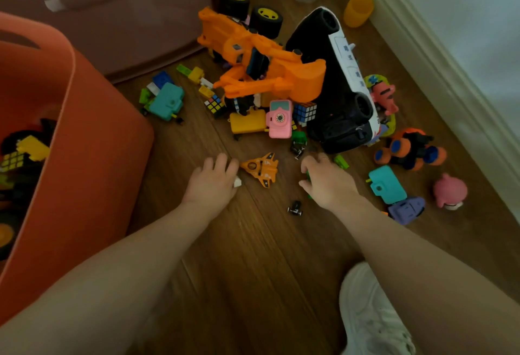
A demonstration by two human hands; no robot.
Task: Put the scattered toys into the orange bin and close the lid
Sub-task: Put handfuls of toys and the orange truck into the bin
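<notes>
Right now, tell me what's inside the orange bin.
Through the orange bin's open top, a yellow block toy, a puzzle cube and dark, black-wheeled toys show. The bin's near wall hides everything deeper, and the dim interior blurs the rest.

Hands (213, 180) beside orange jet (260, 168)

Bare, sleeveless forearms; a white sneaker (371, 315) on one foot.

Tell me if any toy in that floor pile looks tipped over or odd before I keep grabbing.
Yes. The big black-and-white car lies on its side, its black underside and wheels facing the camera, leaning against the orange excavator, which also looks toppled, its wheels pointing toward the wall. Nothing looks broken from here.
</notes>
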